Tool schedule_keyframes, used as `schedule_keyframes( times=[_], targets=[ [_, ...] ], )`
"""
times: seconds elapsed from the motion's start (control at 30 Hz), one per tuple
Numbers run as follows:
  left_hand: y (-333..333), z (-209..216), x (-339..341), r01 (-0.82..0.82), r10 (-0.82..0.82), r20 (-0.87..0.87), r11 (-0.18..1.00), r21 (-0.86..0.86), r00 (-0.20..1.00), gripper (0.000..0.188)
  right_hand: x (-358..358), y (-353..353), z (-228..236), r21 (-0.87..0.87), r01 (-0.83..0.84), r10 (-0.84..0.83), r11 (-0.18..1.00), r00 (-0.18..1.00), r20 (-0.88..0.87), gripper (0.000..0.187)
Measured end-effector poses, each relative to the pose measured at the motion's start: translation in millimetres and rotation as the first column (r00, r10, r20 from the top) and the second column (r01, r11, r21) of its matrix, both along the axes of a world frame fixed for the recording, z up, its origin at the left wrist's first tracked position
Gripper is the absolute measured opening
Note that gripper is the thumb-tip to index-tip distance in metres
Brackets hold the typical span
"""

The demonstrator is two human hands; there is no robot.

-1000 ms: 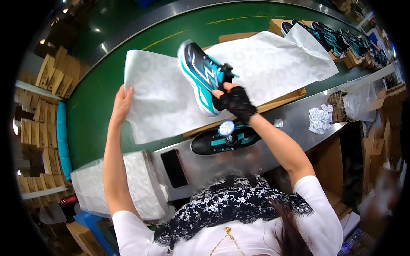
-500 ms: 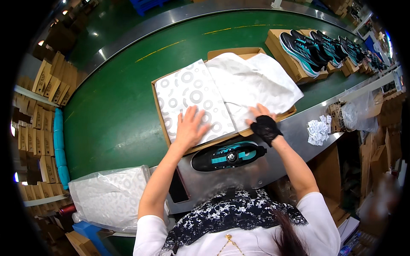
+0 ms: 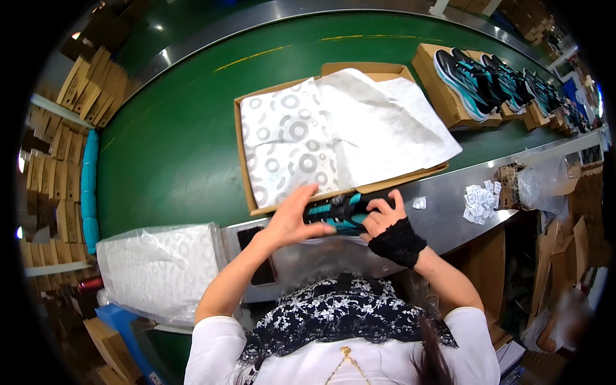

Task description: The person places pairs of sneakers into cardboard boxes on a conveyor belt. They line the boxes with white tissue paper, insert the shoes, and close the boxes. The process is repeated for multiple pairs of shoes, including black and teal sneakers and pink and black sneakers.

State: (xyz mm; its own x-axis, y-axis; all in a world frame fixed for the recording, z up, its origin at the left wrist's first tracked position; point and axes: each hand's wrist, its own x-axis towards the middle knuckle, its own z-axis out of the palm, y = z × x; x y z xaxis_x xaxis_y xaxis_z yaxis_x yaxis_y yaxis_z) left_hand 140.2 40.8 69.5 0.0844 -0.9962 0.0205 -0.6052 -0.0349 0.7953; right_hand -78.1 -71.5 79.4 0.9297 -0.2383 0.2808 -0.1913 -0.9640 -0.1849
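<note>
Both my hands grip a black and teal sneaker [image 3: 346, 204] above the steel table edge, just in front of an open shoebox. My left hand [image 3: 292, 221] wraps its left end, with the thumb along the near side. Around the right end close the fingers of my right hand [image 3: 390, 228], which wears a black fingerless glove. Beyond the sneaker, the cardboard shoebox [image 3: 246, 186] lies open on the green belt. Patterned white tissue paper [image 3: 289, 141] covers its left part, and a plain white sheet [image 3: 385, 122] spreads over the right and past its rim.
Sneakers on shoeboxes [image 3: 471, 83] line the belt [image 3: 167, 154] at the right. White slips [image 3: 481, 202] lie piled on the steel ledge, with one small slip [image 3: 419, 203] apart. A bagged paper stack [image 3: 160, 269] and a dark phone [image 3: 256, 256] are at the near left.
My hands have come back from the paper in the box to the sneaker and taken hold of it. The sneaker has been lifted or tilted, and the paper lies more rumpled.
</note>
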Motion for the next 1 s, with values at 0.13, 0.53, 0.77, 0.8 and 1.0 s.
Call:
schedule_keyframes(
  times=[0.13, 0.53, 0.77, 0.8, 1.0],
  targets=[
    [27.2, 25.1, -9.7, -0.106, 0.106, 0.073, 0.994, -0.002, 0.992, 0.08, 33.0, 6.4, 73.8, -0.015, -0.145, 0.145, 0.989, 0.989, -0.027, 0.019],
    [-20.0, 29.5, 40.6, -0.657, 0.549, -0.502, 0.752, -0.054, 0.668, 0.058, -1.9, 2.2, 52.4, 0.286, 0.057, -0.163, 0.957, 0.917, 0.364, 0.024],
    [-110.9, -97.4, 43.1, -0.504, 0.656, -0.566, 0.752, 0.425, 0.5, 0.065, -33.8, -6.7, -36.3, 0.843, 0.245, -0.347, 0.479, 0.935, -0.075, 0.028],
    [-119.4, -78.2, 29.8, -0.443, 0.686, -0.6, 0.726, 0.526, 0.412, 0.064, -36.0, -14.7, -50.1, 0.96, 0.263, -0.38, 0.096, 0.901, -0.209, 0.033],
    [-90.9, -45.6, 30.5, -0.279, 0.543, -0.752, 0.839, 0.467, 0.374, 0.056, 15.9, -72.2, -65.9, 0.918, -0.168, -0.803, -0.359, 0.557, -0.212, 0.031]
  ],
)
